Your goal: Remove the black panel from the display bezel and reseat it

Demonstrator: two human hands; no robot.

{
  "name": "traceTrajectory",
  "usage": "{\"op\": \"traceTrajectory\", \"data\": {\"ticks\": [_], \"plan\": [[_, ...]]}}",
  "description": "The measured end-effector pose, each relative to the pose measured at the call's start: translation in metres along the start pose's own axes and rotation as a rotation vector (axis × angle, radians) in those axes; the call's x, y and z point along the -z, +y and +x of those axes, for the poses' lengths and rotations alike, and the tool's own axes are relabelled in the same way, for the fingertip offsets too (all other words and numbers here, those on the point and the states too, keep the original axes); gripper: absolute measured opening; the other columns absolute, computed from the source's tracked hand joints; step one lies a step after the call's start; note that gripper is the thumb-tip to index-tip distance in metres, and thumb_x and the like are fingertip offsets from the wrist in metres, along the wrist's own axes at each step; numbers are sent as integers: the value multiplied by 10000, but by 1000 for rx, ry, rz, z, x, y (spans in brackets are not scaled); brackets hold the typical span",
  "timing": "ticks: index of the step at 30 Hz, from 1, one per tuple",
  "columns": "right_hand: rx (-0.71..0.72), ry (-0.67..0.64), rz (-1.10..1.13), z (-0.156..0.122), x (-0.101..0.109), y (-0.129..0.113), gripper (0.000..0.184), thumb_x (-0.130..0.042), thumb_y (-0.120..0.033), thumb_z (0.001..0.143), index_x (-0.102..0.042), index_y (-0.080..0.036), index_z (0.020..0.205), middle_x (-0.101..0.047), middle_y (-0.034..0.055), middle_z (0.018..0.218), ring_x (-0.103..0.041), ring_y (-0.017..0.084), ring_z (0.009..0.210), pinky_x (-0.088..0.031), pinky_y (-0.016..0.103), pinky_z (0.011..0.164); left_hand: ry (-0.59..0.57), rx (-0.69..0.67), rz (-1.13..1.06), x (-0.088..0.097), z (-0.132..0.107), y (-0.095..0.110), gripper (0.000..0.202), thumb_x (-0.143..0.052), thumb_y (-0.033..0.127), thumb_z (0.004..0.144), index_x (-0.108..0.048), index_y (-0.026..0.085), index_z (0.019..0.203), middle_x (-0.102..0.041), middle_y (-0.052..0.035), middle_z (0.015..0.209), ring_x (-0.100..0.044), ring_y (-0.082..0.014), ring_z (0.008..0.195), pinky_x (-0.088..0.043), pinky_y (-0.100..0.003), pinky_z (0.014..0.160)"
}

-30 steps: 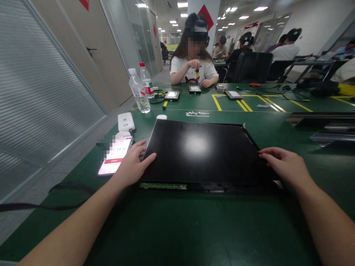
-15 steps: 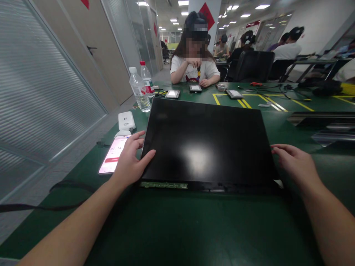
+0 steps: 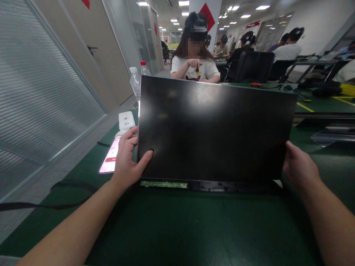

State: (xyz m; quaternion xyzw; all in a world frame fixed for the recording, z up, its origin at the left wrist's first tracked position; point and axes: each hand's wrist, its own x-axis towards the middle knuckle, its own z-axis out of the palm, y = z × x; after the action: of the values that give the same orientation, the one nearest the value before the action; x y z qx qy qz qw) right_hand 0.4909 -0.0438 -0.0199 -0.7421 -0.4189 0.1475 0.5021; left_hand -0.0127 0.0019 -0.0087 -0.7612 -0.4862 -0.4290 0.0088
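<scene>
Left hand pinches the near left side of a black screen, thumb on its front and fingertips passing out of sight behind, while the right hand meets the opposite edge, its fingers mostly hidden, so whether it pinches cannot be told. Between the hands, the screen tilts up over the green table, with a thin circuit board along its lower edge, right of the left wrist. Just left of the left hand lies a lit phone, a white box beyond it.
</scene>
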Motion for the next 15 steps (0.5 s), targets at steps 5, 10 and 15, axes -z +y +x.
{"op": "traceTrajectory", "data": {"ticks": [5,10,15], "plan": [[-185,-120,435,-19,6,-26,331,-630,-485,826,-786,-281,1036,-799,116,897,-777,404,1066,-598,611,972,2,76,-92,2,0,-1,392,-505,557,1042,-598,278,1302,-556,-120,1588,-489,-367,1532,-400,-584,1296],[-163,-56,393,-25,35,-20,227,-727,-378,650,-749,-313,867,-795,120,894,-775,426,1077,-591,650,973,-31,89,-149,3,2,4,423,-463,560,1046,-636,263,1293,-570,-119,1593,-478,-381,1538,-359,-602,1316],[-220,64,247,-21,60,2,251,-657,-567,711,-708,-331,780,-742,140,770,-780,415,823,-610,704,815,-108,143,-210,2,3,8,478,-420,567,1060,-678,246,1303,-590,-132,1590,-504,-384,1518,-377,-602,1308]]}}
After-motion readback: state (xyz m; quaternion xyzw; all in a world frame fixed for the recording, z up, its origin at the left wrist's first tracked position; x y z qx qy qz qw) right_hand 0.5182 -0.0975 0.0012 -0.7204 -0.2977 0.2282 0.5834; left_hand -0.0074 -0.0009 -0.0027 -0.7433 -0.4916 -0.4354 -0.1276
